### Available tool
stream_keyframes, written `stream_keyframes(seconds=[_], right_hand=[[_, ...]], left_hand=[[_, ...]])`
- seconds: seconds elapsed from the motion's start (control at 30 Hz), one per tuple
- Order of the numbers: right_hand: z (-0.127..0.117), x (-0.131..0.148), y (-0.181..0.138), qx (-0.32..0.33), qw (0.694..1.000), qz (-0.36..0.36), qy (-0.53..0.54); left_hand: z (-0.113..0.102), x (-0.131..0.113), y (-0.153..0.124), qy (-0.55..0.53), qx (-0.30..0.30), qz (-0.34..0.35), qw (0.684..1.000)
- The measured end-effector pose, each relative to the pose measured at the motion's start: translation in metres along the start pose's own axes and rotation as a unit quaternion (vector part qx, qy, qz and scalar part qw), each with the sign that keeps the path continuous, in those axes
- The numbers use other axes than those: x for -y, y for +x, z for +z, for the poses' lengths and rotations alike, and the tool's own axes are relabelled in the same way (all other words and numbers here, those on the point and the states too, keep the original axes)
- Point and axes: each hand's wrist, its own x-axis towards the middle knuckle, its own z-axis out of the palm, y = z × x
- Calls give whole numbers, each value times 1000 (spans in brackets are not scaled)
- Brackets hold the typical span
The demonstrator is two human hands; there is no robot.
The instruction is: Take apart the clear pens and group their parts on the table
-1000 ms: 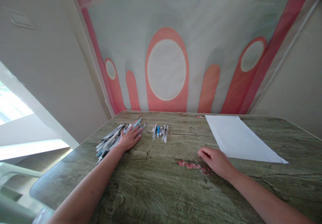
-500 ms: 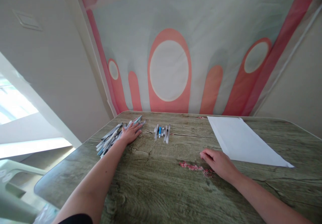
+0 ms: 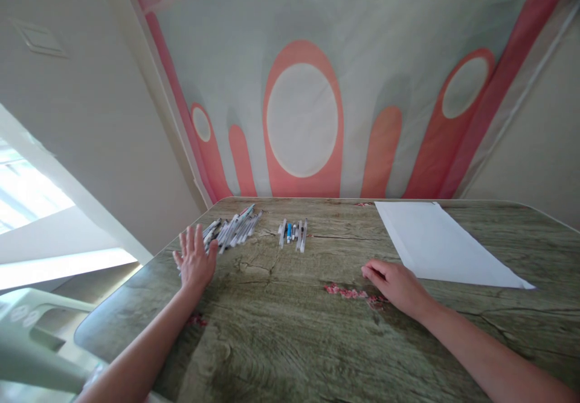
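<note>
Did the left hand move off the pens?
Yes. The left hand slid back toward the table's near-left edge, off the pile of pens, now touching only its near end.

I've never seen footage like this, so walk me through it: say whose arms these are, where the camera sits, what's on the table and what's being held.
There is no machine here. The one picture comes from a camera worn on a person's head, looking forward and down, so both arms are theirs. The left hand lies flat, fingers spread, at the near end of a pile of pens. The right hand rests loosely curled on the wooden table. Further back lie a small row of pens and a white sheet of paper. Neither hand holds anything.
</note>
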Motion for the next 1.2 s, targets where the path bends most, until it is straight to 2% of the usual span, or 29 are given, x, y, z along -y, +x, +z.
stream_keyframes(seconds=[0.07, 0.13, 0.23, 0.53, 0.7, 0.87, 0.97, 1.03, 1.1, 1.17, 1.2], right_hand=[[0, -1, 0, 3, 1000, 4, 5], [1, -3, 1, 7, 1000, 9, 10], [3, -5, 1, 8, 1000, 7, 10], [3, -3, 1, -1, 1000, 3, -1], [2, -2, 2, 3, 1000, 5, -1], [3, -2, 2, 4, 1000, 6, -3], [3, -2, 2, 5, 1000, 10, 1], [3, -2, 2, 6, 1000, 11, 0], [3, -4, 2, 9, 1000, 11, -4], [4, -5, 2, 11, 1000, 12, -5], [5, -6, 2, 12, 1000, 12, -4]], left_hand=[[-6, 29, -19, -24, 9, -88, 996], [-3, 53, -28, -54, 39, -166, 984], [12, 68, -20, -81, 63, -209, 973], [56, 43, 53, -66, 84, -203, 973], [69, 33, 73, -58, 89, -216, 971], [69, 21, 85, -69, 106, -201, 971], [62, 11, 78, -73, 109, -178, 975], [55, -1, 65, -68, 106, -119, 985], [50, -17, 50, -50, 109, 16, 993], [49, -33, 39, -24, 128, 177, 976], [50, -40, 36, -14, 142, 235, 962]])
